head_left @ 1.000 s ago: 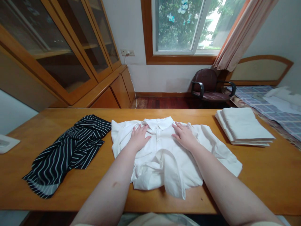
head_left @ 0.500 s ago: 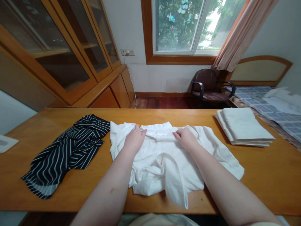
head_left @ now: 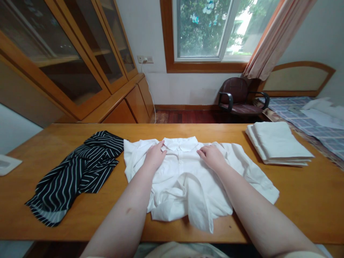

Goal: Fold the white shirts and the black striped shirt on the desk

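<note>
A white collared shirt (head_left: 185, 168) lies spread front-up on the wooden table, its collar towards the far edge and its lower part crumpled near me. My left hand (head_left: 155, 154) rests on the shirt just left of the collar, thumb and forefinger apart and not gripping. On the other side of the collar, my right hand (head_left: 212, 156) has its thumb and fingers close together on the fabric at the shoulder. A twisted flap of white cloth rises from the shirt's lower middle, and one sleeve spreads out to the right.
A black garment with white stripes (head_left: 77, 172) lies crumpled to the left, against the shirt's edge. Folded white cloths (head_left: 279, 143) are stacked at the right on the table (head_left: 303, 200). Beyond stand a glass-doored cabinet (head_left: 107, 96), an office chair (head_left: 236, 95) and a bed (head_left: 285, 111).
My left hand has loosened from the collar edge, its thumb and forefinger now apart. The collar lies flatter and more open. My right hand has barely moved.
</note>
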Available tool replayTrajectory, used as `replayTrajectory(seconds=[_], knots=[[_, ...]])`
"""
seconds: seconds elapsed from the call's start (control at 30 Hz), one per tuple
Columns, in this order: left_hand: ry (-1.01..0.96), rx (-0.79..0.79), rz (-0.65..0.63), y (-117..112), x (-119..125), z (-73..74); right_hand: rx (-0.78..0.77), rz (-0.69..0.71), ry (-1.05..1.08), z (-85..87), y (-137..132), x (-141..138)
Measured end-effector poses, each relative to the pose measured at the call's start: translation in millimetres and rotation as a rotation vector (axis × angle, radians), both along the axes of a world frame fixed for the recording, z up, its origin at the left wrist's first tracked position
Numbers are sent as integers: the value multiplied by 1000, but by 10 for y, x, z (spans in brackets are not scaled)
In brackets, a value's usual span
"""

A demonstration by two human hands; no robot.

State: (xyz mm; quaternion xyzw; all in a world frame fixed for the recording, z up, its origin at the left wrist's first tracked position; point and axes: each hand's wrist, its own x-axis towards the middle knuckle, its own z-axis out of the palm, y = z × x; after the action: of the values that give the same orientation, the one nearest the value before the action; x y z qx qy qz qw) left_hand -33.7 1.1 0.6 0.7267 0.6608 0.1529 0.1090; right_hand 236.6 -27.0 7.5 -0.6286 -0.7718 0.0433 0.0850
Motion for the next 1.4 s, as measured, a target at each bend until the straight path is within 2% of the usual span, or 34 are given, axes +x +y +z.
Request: replayTrajectory(seconds=[0.1, 0.23, 0.4, 0.53, 0.63, 0.73, 0.83, 0.93, 1.03, 1.17, 1.4], knots=[[124, -14, -103, 0, 17, -62, -14, -13, -4, -14, 7, 8], [167, -60, -141, 2, 29, -92, -53, -40, -27, -64, 22, 28], [77, -41, -190, -53, -8, 16, -116, -61, -40, -182, 54, 56], [-7, -123, -210, -162, -60, 114, -98, -60, -46, -211, 64, 54], [56, -213, -221, -228, -69, 156, 22, -49, -46, -119, 36, 23], [94, -269, -220, -244, -64, 175, 121, -15, -8, 49, -47, -47], [90, -284, -235, -218, -71, 167, 28, 13, -33, 197, -171, -147], [89, -263, -252, -175, -86, 120, -119, 13, -117, 250, -277, -235], [113, -246, -261, -121, -85, 44, -162, 16, -151, 220, -327, -274], [147, -202, -251, -64, -44, -41, -126, 29, -132, 138, -325, -258], [230, -100, -196, -142, 29, -51, -172, 35, -102, 5, -240, -211]])
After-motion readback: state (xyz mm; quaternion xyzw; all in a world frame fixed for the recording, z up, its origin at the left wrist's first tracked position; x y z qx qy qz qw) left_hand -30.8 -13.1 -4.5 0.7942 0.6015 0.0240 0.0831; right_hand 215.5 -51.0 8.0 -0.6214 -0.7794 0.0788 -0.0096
